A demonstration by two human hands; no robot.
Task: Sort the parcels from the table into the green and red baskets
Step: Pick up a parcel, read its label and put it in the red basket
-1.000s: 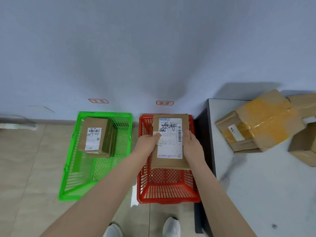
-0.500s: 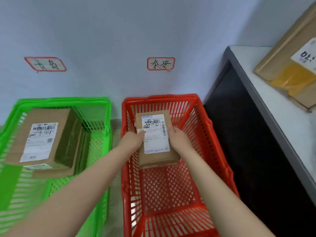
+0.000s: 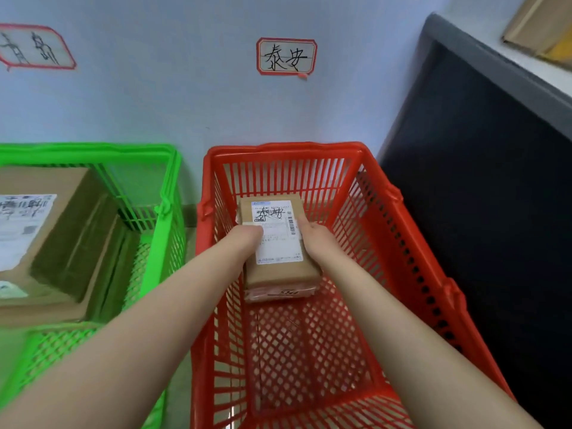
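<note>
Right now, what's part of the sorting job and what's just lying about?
Job: parcel, left hand, right hand, red basket, green basket, sorted boxes, wall tags, box on table.
Lying about: dark table side, wall.

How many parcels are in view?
4: held parcel between left hand and right hand in red basket; top parcel on lower parcel in green basket; table parcel. More may be hidden.

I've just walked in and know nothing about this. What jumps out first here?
The bright red basket in the middle, with a small parcel held down inside it between the left hand and right hand. Left of it stands a green basket holding a bigger brown box. On the wall above the red one hangs a handwritten sign.
</note>
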